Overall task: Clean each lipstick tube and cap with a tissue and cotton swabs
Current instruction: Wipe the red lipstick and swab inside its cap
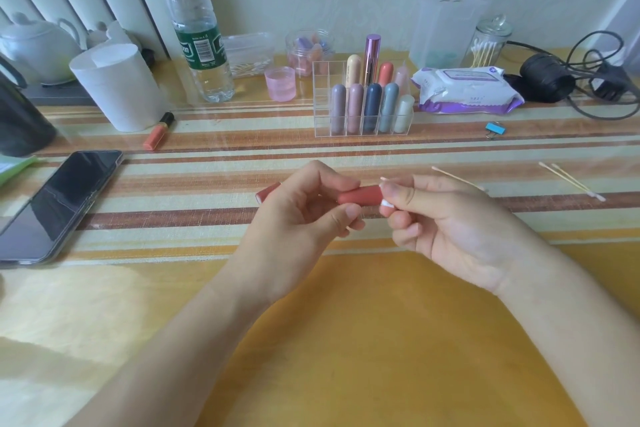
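Your L hand [301, 215] fingers pinch the tube [358, 197] mid-body; R hand [443, 218] fingers grip a swab [457, 178] at tube's end. Worktop [346, 322] open below both.

Reference centre: the left hand [301, 215] and right hand [443, 222] meet above the striped cloth-covered table [207, 163]. The left grips a coral capsule-shaped lipstick tube [360, 196]; the right pinches a wooden-stick cotton swab [457, 177].

- 12 o'clock: clear acrylic compartment organiser [360, 132], with pastel capsule lipsticks [373, 104] upright in its compartments.
- 1 o'clock: purple-and-white soft wet-wipe pack [467, 90], with a lidded glass swab jar [488, 45] behind it and a blue metal binder clip [495, 130] in front.
- 2 o'clock: black coiled cable [543, 81].
- 3 o'clock: two loose wooden cotton swabs [571, 182] on the table.
- 9 o'clock: black smartphone [59, 204], flat.
- 10 o'clock: white tissue roll [117, 87], upright, with an orange lip-gloss tube [158, 132] lying just beside it at its 4 o'clock.
- 11 o'clock: clear plastic water bottle [197, 35]; a pink translucent cup [280, 83] stands between it and the organiser.
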